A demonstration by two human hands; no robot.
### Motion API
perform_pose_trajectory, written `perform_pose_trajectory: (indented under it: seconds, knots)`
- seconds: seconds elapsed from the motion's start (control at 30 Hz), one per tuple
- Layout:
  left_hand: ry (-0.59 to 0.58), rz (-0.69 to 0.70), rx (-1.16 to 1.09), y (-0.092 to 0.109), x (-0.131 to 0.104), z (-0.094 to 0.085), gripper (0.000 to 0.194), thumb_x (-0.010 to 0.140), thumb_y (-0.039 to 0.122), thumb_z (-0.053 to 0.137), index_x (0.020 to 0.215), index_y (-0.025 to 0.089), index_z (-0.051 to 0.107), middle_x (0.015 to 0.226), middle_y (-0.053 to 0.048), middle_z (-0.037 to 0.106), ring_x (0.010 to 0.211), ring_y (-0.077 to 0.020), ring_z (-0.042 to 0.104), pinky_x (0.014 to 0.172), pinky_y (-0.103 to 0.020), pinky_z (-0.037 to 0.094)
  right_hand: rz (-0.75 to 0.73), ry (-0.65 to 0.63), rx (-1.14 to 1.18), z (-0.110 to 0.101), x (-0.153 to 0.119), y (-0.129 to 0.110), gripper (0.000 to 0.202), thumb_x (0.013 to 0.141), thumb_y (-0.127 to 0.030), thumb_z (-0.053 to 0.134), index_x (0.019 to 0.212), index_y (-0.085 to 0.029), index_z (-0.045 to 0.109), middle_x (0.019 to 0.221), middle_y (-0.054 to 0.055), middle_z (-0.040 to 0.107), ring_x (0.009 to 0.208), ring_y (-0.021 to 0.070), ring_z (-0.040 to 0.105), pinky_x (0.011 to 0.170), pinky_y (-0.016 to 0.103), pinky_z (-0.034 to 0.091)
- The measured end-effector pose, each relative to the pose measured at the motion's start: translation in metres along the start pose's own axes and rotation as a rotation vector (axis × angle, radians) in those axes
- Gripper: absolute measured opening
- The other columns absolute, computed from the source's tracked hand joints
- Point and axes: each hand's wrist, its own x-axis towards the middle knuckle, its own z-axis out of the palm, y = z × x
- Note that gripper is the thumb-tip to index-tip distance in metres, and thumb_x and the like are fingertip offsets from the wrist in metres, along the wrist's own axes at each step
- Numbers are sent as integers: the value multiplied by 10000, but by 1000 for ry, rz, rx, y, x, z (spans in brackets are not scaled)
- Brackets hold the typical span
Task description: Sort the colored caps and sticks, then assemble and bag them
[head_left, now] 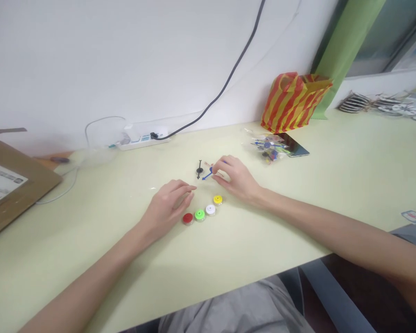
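My right hand (235, 178) has its thumb and fingertips pinched at a blue arrow spinner (207, 176), covering part of it. Thin red pointers (220, 174) show beside and behind those fingertips, partly hidden. Just left of them a black arrow spinner (199, 170) lies on the table. My left hand (169, 203) rests on the table with thumb and forefinger apart, holding nothing. Near it is a slanting row of small round pieces: red (187, 218), green (199, 214), white (211, 209) and yellow (218, 199), each on a clear base.
A clear bag of more arrow spinners (268, 145) lies beside a dark tablet (293, 145). Behind stands a red-and-yellow striped bag (293, 104). A power strip (143, 140) with a black cable (225, 85) is along the wall. At left is a cardboard box (27, 185).
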Motion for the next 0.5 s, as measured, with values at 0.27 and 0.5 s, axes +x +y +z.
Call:
perform_pose_trajectory:
  seconds: [0.27, 0.5]
  knots:
    - [125, 52, 68, 2, 0, 6, 225, 985, 346, 593, 1150, 224, 685, 992, -56, 688, 924, -215, 621, 831, -367, 492, 66, 98, 391, -6, -7, -34, 109, 946, -273, 649, 905, -228, 558, 953, 45, 670, 896, 194, 641, 834, 358, 527]
    - [175, 120, 35, 12, -3, 8, 252, 1006, 346, 584, 1225, 226, 620, 997, -48, 713, 901, -196, 664, 812, -342, 500, 188, 15, 649, -10, -13, -62, 220, 903, -392, 736, 958, -222, 608, 971, 47, 718, 908, 190, 700, 794, 346, 581]
